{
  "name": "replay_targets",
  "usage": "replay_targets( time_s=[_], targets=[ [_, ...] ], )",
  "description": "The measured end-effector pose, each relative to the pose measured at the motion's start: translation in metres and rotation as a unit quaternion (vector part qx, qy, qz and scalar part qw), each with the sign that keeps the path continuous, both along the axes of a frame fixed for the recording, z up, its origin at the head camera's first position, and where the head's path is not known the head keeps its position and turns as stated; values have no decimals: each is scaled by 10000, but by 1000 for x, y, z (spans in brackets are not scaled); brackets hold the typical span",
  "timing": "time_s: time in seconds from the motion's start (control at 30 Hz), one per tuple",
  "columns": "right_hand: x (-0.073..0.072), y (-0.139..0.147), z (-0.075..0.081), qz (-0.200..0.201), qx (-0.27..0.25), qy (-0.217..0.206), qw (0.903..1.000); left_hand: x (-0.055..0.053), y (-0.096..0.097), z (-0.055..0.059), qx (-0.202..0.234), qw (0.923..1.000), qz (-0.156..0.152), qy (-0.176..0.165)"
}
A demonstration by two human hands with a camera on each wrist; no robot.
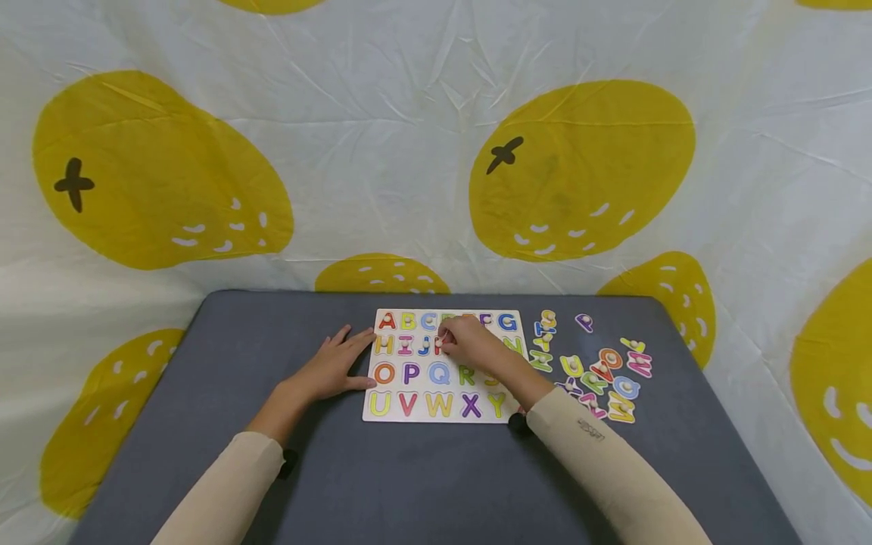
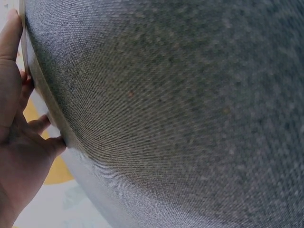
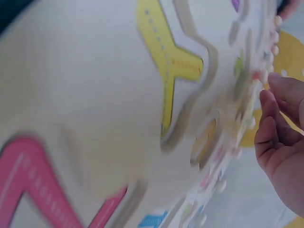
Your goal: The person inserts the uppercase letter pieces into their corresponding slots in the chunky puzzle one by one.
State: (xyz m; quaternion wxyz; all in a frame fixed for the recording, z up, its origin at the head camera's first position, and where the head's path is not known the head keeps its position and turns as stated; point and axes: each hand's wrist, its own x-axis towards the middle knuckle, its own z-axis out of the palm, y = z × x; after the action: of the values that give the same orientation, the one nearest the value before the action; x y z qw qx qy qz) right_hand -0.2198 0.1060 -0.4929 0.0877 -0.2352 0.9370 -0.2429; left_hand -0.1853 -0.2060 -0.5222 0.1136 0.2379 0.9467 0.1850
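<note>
A wooden alphabet board (image 1: 422, 388) lies on the table. My right hand (image 1: 473, 344) is over its second row, thumb and forefinger pinching the knob of a red letter piece (image 1: 439, 347) just right of the J piece (image 1: 424, 346); the hand covers the letters beyond. In the right wrist view those fingertips (image 3: 273, 80) meet near the row of knobs. My left hand (image 1: 334, 367) rests at the board's left edge, fingers spread, thumb and forefinger touching it. Knobbed pieces such as A (image 1: 386, 322) and H (image 1: 384, 345) sit in their slots.
Loose knobbed letter pieces lie right of the board, among them a purple P (image 1: 583, 323), a yellow U (image 1: 571, 366) and a pink M (image 1: 639, 364). The grey table (image 1: 409, 484) ends at a fruit-printed cloth (image 1: 381, 174) behind.
</note>
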Motion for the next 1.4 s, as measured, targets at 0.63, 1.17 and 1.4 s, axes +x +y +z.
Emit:
replay_targets(
  time_s=[0.63,1.17,1.4],
  targets=[
    [32,150,8,-565,-310,1082,9920,1,1,-2,-57,10000,34,7],
    [51,254,-5,-1223,57,1413,9824,0,0,0,-56,10000,-9,33],
    [52,289,-11,-1754,178,1455,9735,0,0,-2,-58,9999,-43,80]
  ],
)
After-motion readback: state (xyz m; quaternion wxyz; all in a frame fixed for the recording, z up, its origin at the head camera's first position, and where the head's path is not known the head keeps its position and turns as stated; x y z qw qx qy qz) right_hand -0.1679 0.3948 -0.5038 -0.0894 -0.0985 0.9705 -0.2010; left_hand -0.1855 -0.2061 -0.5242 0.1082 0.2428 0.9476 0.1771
